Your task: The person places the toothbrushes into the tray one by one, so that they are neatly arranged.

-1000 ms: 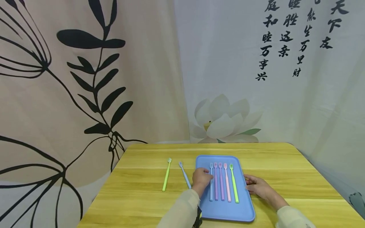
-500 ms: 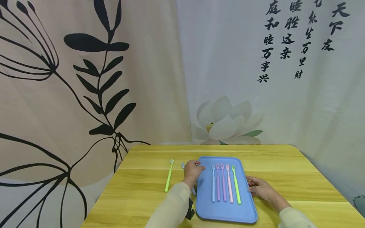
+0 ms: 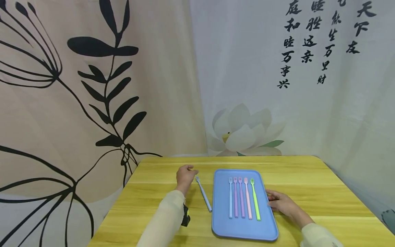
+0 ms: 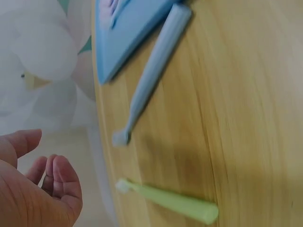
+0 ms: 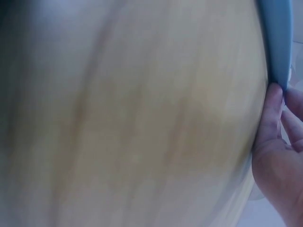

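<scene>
My left hand is raised over the table left of the tray, its fingers loosely bent and holding nothing. Below it in the left wrist view lies a green toothbrush; my arm hides that one from the head view. A loose blue toothbrush slants beside the hand, its handle end by the tray's left edge. On the blue tray, a blue toothbrush, two purple ones, a pink one and a green one form a row. My right hand holds the tray's right rim between thumb and fingers.
The wooden table carries everything, with its far edge just beyond the tray. Behind it hangs a cloth backdrop with printed plants, a lotus and writing. A black device is strapped at my left wrist.
My left hand has left the blue toothbrush on the tray and moved left, past the loose blue toothbrush, to above the loose green one. My right hand stays at the tray's rim.
</scene>
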Action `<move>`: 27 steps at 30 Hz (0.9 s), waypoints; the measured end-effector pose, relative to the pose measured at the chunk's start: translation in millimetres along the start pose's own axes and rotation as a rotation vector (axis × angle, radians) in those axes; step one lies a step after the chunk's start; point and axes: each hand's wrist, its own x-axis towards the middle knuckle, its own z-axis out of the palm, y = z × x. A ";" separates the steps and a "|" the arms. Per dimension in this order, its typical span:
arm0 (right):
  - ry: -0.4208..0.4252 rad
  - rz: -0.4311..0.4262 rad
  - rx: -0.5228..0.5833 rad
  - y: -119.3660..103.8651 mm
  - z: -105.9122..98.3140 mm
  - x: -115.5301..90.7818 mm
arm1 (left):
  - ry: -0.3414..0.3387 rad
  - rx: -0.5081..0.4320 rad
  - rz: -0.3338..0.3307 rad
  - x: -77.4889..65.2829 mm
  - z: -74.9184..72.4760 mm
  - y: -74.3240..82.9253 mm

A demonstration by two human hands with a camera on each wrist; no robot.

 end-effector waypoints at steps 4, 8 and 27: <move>0.000 0.004 -0.001 -1.8 0.0 0.5 | 0.008 0.003 -0.011 4.9 -13.8 -7.4; -0.001 0.007 0.000 -2.6 -0.1 0.6 | 0.017 -0.007 -0.035 8.1 -24.3 -17.2; 0.000 0.005 0.016 -1.8 -0.4 -0.2 | -0.009 -0.017 -0.147 12.8 -43.9 -68.4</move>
